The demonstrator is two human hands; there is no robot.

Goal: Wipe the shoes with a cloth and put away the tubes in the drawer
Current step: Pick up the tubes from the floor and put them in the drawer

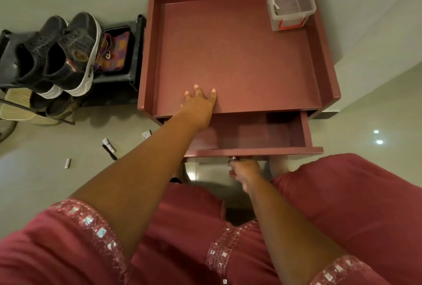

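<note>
The left hand [199, 103] rests flat, fingers spread, on the maroon cabinet top [235, 56] just above the pulled-out drawer [251, 136]. The right hand [245, 170] curls its fingers around the drawer's knob [232, 158]. Tubes [109, 144] lie on the floor left of the drawer; dark sneakers [61, 54] sit on a rack beyond.

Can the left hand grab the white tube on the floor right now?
Probably not yet: the left hand presses flat on the cabinet top, while the white tube lies apart on the floor, nothing covering it.
</note>
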